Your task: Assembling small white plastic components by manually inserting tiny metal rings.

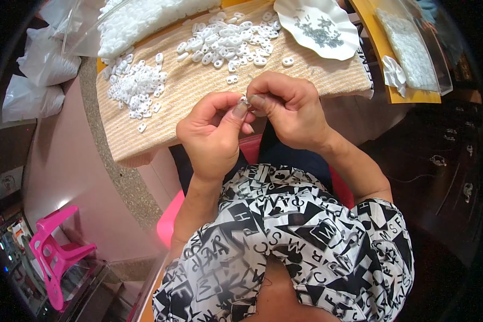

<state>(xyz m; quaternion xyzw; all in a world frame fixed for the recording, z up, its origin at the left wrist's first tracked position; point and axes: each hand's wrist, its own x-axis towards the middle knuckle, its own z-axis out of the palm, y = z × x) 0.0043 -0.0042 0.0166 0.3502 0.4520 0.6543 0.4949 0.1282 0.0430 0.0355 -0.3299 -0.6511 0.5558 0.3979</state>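
At ten o'clock lies a heap of white plastic pieces (pixel 137 86) on a woven mat (pixel 198 96). At centre, left hand (pixel 212 131) and right hand (pixel 287 104) pinch one small white piece (pixel 245 100) (mostly hidden). At one o'clock, a scalloped white dish (pixel 343 21).

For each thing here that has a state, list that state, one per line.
left hand: pinching a small white piece together with the right hand
right hand: closed on the same piece
white dish: holding small grey bits
clear bag: open, full of white pieces
woven mat: flat, strewn with loose white pieces
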